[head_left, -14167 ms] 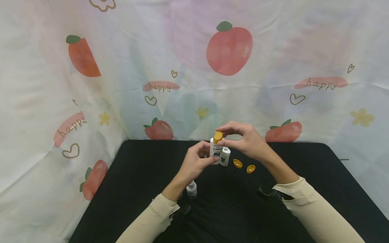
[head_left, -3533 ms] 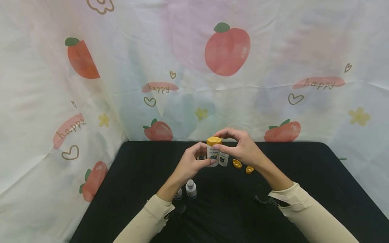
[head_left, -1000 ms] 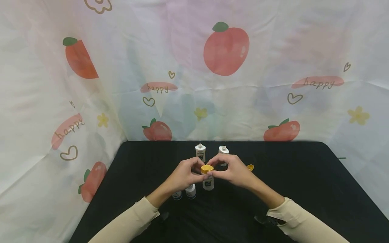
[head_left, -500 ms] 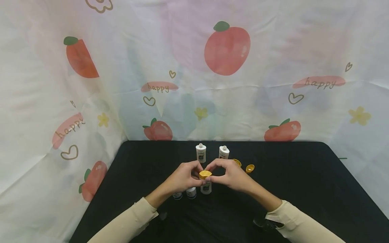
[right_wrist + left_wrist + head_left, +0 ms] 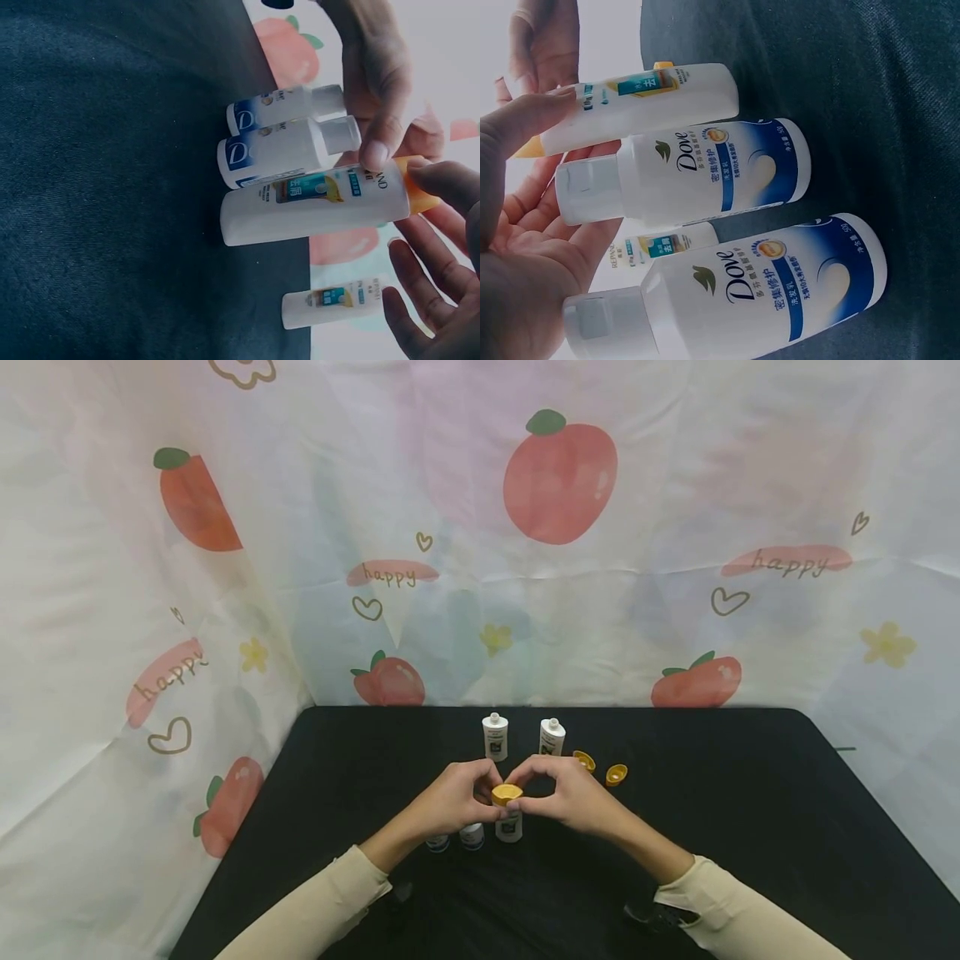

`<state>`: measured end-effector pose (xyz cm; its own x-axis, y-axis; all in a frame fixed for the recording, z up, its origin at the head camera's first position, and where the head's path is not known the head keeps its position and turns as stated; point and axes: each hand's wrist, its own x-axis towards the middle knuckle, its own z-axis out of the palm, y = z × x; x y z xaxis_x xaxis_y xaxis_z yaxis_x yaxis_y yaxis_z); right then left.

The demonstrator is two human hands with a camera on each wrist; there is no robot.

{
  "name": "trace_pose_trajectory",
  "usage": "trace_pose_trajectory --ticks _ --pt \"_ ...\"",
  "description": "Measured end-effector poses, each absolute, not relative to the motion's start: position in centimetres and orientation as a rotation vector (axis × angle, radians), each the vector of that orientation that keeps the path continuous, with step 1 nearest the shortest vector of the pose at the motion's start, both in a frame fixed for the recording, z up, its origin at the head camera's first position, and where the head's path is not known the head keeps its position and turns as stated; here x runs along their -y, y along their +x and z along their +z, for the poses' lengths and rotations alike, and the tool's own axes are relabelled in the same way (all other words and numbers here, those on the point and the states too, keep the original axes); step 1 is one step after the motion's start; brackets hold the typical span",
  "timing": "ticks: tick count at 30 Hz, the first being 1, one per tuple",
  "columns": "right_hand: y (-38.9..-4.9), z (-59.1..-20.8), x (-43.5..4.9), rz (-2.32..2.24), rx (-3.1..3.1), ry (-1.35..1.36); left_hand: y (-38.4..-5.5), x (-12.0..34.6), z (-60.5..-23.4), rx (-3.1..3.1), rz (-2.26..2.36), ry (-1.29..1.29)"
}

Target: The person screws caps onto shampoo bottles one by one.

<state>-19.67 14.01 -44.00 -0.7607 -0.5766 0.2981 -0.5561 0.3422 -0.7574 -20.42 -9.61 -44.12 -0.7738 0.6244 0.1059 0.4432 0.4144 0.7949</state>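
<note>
A white shampoo bottle (image 5: 509,828) with a yellow cap (image 5: 507,794) stands between both hands, its base at the cloth. My left hand (image 5: 459,795) holds it near the shoulder, the thumb (image 5: 381,146) pressed on the label side. The right hand (image 5: 564,792) pinches the yellow cap between thumb and fingers, as the right wrist view shows. Just left of the bottle stand two small white-and-blue Dove shampoo bottles (image 5: 720,171) with white flip caps, partly hidden by the left hand in the head view.
Two uncapped white bottles, one at back left (image 5: 495,737) and one at back right (image 5: 552,737), stand upright on the black table (image 5: 720,827). Two loose yellow caps (image 5: 617,774) lie right of them, one partly behind the right hand. A fruit-print curtain (image 5: 450,485) hangs behind.
Earlier the hands held the bottle farther back, the yellow cap tilted over it, then seated on top. The bottle came nearer, beside the Dove bottles. Over the last half second, hardly any movement.
</note>
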Motion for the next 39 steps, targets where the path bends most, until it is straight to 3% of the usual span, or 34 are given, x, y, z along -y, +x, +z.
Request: trace_pose_trajectory --ticks 39 --pt "-19.84 -44.22 -13.96 -1.342 -2.574 -1.071 -20.67 9.59 -44.05 -2.54 1.102 0.956"
